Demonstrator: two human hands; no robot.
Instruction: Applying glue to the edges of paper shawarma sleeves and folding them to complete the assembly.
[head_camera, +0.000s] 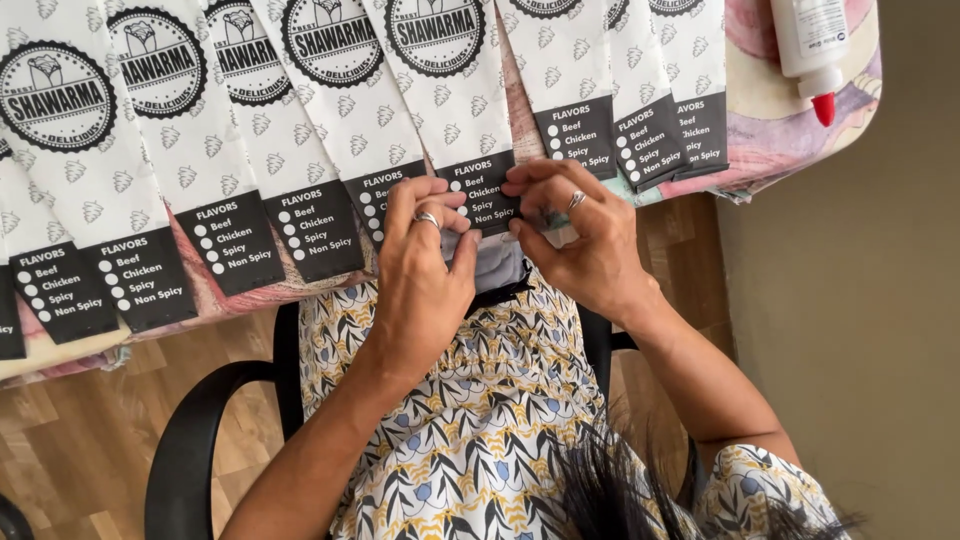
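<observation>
At the near edge of the table (780, 140), both hands work one paper sleeve (455, 90) in a fanned row of them. Left hand (425, 270) and right hand (585, 240) each have a pinching grip on its dark bottom end. Far right, a white glue bottle (812, 45) lies with its red tip pointing near.

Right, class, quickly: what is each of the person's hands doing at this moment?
Left hand: fingers pinched on the bottom edge of the white-and-black printed paper sleeve.
Right hand: fingers pinched on the same sleeve's black end.
</observation>
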